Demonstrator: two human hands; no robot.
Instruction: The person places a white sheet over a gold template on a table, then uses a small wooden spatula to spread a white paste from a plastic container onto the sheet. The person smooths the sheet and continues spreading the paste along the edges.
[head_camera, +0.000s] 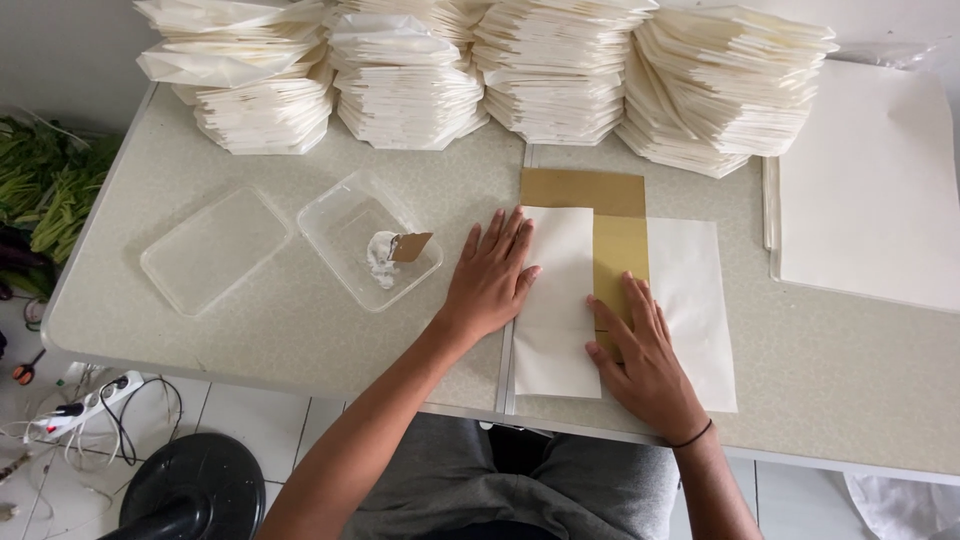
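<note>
Looking down from my head camera, my left hand lies flat with fingers spread, pressing the folded left flap of a white paper sheet on the speckled table. My right hand rests open-palmed on the brown card template at the sheet's middle. Left sits a clear tub holding what may be glue; stacks of folded paper bags line the far edge.

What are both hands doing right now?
Left hand: open, flat on the folded white paper flap.
Right hand: open, pressing the brown cardboard strip.
</note>
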